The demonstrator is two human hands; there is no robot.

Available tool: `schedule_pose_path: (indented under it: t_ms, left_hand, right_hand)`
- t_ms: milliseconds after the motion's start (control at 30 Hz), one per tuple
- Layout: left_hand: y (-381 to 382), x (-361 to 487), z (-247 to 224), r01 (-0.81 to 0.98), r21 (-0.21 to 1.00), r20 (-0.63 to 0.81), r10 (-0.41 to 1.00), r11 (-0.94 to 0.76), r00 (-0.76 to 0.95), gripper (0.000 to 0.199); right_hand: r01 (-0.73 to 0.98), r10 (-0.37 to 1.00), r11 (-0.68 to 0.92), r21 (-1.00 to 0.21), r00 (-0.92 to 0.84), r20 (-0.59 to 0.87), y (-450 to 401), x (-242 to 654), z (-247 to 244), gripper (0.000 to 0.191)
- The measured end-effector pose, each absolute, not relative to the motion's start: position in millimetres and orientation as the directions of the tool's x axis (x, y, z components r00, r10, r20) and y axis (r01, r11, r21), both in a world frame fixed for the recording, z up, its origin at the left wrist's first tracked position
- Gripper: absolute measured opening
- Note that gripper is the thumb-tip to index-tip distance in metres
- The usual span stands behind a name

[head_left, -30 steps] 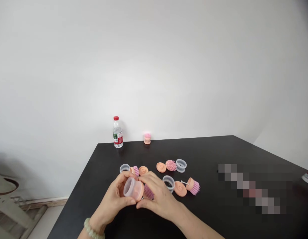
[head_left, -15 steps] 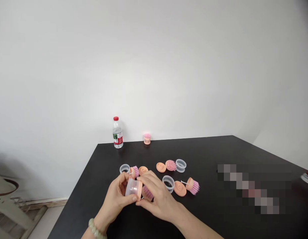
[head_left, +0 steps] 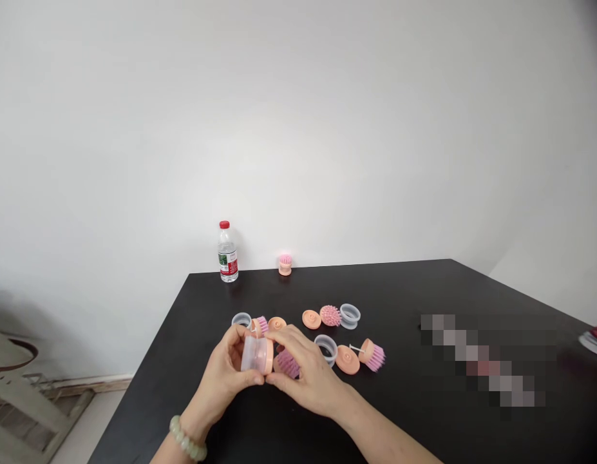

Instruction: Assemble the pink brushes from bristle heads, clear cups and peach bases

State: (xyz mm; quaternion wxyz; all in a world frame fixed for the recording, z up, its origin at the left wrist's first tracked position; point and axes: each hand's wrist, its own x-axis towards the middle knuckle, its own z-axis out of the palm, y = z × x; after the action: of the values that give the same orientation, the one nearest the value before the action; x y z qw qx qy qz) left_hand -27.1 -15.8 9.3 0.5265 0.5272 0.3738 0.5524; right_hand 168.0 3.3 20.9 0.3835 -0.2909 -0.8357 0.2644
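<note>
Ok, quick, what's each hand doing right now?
Left hand: closed, holding a clear plastic cylinder with a peach end.
Right hand: closed, holding the same cylinder from the other side.

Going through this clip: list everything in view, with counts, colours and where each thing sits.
water bottle: 1, clear with red cap, far table edge
small brush: 1, pink and peach, upright at far table edge
clear rings: 3, translucent, loose mid-table
peach discs: 3, peach, loose mid-table
brush heads: 4, pink bristles, mid-table, one beside right hand
clear cup: 1, translucent with peach end, between both hands
table: 1, black, under everything
wall: 1, white, behind table
left hand: 1, holding cup, pale green beaded bracelet on wrist
right hand: 1, holding cup
</note>
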Motion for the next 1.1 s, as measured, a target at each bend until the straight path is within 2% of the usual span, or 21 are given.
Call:
schedule_pose_path:
  t_ms: [67,100,133,233,300,467,567,667,767,900,967,1100]
  left_hand:
    - [-16.8,-27.2,12.9,-0.179,0.97,0.185,0.978,-0.167,0.093,0.06]
    - [-17.1,-27.2,14.3,-0.179,0.97,0.183,0.977,-0.162,0.105,0.06]
    - [-17.2,-27.2,15.2,-0.175,0.972,0.178,0.977,-0.155,0.121,0.06]
    - [-16.5,-27.1,16.2,-0.129,0.981,0.164,0.976,-0.146,0.142,0.06]
    - [-15.3,-27.4,15.7,-0.09,0.983,0.172,0.978,-0.162,0.122,0.058]
    - [-11.6,-29.9,9.8,-0.054,0.978,0.209,0.971,-0.204,0.115,0.055]
    - [-10.5,-32.7,8.1,-0.097,0.974,0.216,0.972,-0.206,0.098,0.047]
    - [-10.7,-38.2,13.8,-0.082,0.98,0.188,0.981,-0.183,0.052,0.04]
    - [-10.3,-49.2,21.5,0.043,0.99,0.13,0.989,-0.133,0.069,0.033]
    - [-8.4,-67.9,23.5,0.239,0.966,0.037,0.964,-0.102,0.262,0.042]
    - [-8.6,-73.7,23.8,0.361,0.923,0.011,0.948,-0.132,0.317,0.041]
    - [-11.5,-74.2,27.1,0.596,0.775,0.01,0.947,-0.211,0.322,0.041]
  right_hand:
    - [0.285,0.686,0.691,-0.664,-0.547,0.479,4.0,168.0,19.8,0.068]
    - [0.288,0.688,0.686,-0.668,-0.554,0.468,4.5,168.0,19.4,0.072]
    - [0.292,0.694,0.678,-0.675,-0.557,0.456,4.7,167.9,19.4,0.07]
    - [0.302,0.712,0.657,-0.691,-0.55,0.436,4.4,167.3,21.2,0.044]
    - [0.319,0.717,0.662,-0.678,-0.532,0.45,4.0,166.1,22.3,0.036]
    - [0.307,0.636,0.767,-0.563,-0.477,0.607,7.2,163.3,17.0,0.046]
    - [0.286,0.533,0.846,-0.45,-0.465,0.707,9.9,163.8,13.2,0.04]
    - [0.278,0.501,0.865,-0.418,-0.457,0.735,10.6,165.0,13.3,0.036]
    - [0.262,0.51,0.86,-0.438,-0.481,0.713,10.2,165.1,13.8,0.038]
    - [0.268,0.542,0.837,-0.477,-0.525,0.657,9.2,164.3,12.5,0.042]
    - [0.254,0.553,0.827,-0.501,-0.53,0.643,8.1,164.5,13.2,0.044]
    - [0.275,0.602,0.787,-0.553,-0.542,0.586,6.6,165.9,17.3,0.041]
